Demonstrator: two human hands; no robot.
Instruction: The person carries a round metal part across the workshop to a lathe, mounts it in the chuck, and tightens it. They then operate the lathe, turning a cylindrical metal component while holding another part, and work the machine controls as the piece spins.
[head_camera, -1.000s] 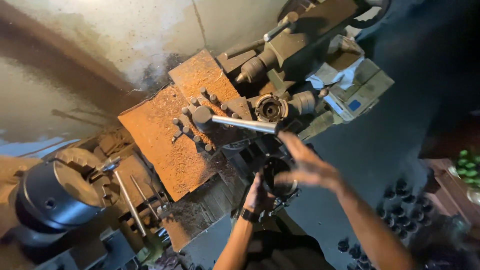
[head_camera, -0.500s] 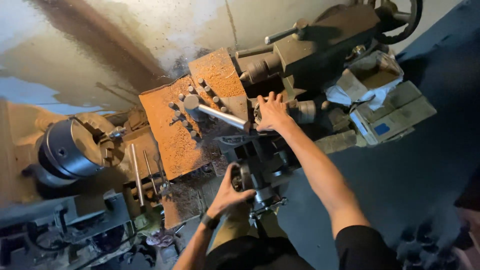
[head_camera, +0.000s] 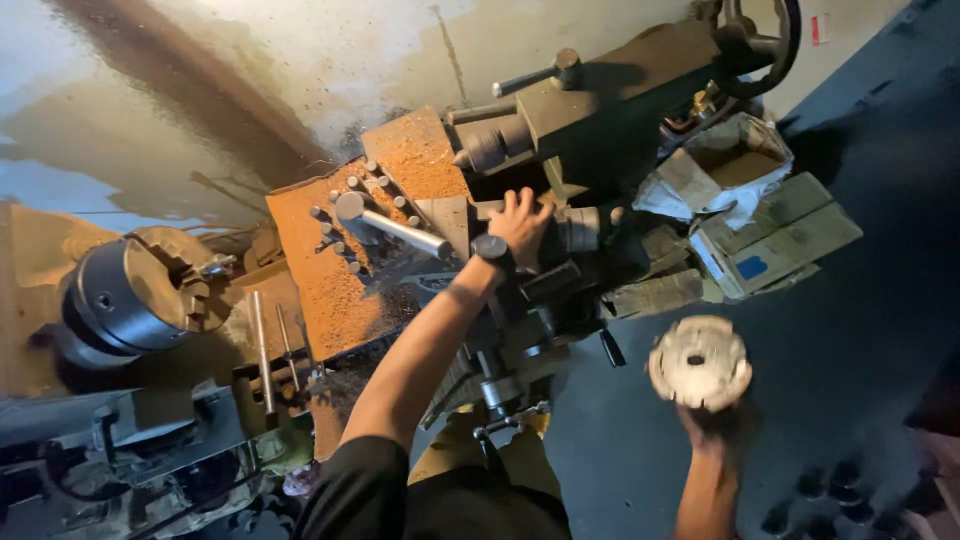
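**Inspector:** While the lathe (head_camera: 600, 110) stands with its carriage dusted in rusty swarf, where is each hand?

**Assistant:** The left hand (head_camera: 522, 222) rests flat on the machine, fingers spread, beside the chrome lever (head_camera: 392, 228) at its nine o'clock. It grips nothing I can make out.

**Inspector:** And the other?

**Assistant:** The right hand (head_camera: 712, 420) is closed around the underside of a pale round toothed part (head_camera: 699, 362), held up clear of the lathe at four o'clock from the left hand.

**Inspector:** Surroundings?

**Assistant:** The chuck (head_camera: 125, 300) sits at nine o'clock. Cardboard boxes (head_camera: 770, 225) lie at two o'clock, near the tailstock handwheel (head_camera: 765, 40).
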